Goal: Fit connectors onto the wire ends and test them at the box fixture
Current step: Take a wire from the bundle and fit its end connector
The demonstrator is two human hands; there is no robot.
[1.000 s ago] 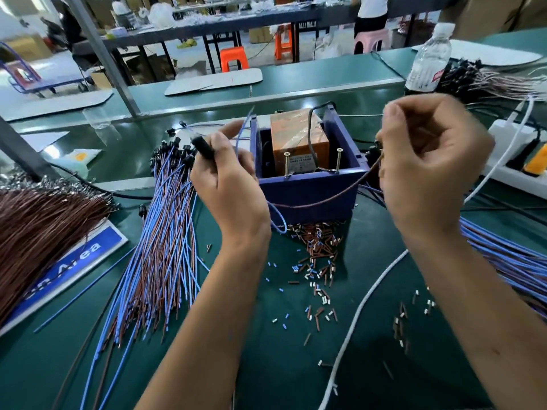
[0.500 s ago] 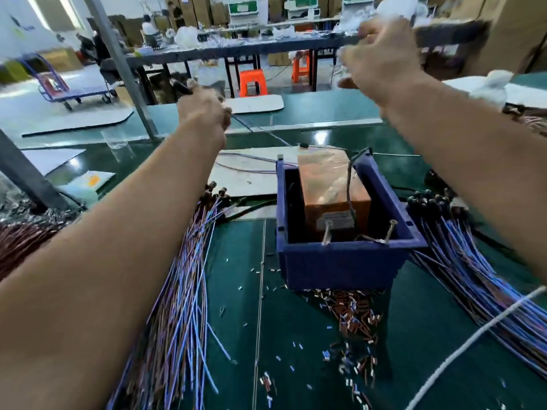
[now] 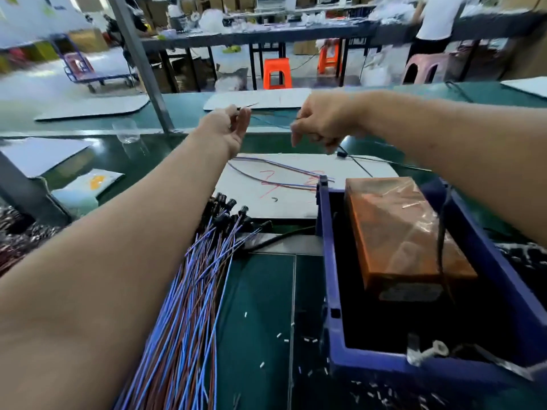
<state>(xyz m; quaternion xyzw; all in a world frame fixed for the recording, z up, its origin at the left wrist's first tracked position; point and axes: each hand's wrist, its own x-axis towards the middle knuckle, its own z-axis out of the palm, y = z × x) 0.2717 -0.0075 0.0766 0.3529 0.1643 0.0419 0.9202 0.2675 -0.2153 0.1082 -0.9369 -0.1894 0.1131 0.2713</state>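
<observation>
Both my arms reach out past the blue box fixture (image 3: 328, 261), which holds an orange-brown block (image 3: 396, 232). My left hand (image 3: 228, 128) pinches one end of a thin wire (image 3: 272, 119); its tip sticks out above the fingers. My right hand (image 3: 322, 125) has its fingers curled round the other end. The wire runs taut between the hands, above a white board (image 3: 266, 199). A black connector (image 3: 342, 154) sits just below my right hand. Blue and brown wires with black connectors (image 3: 201, 291) lie bundled left of the box.
Two loose blue and brown wires (image 3: 275, 173) lie on the white board. White and brown insulation scraps (image 3: 284, 338) dot the green mat. A steel post (image 3: 139, 63) rises at the back left. Orange stools (image 3: 276, 73) and a person stand beyond the table.
My head has leaned forward over the box. Both hands have come down from high over the far table to just above the white board, closer together, still with the wire.
</observation>
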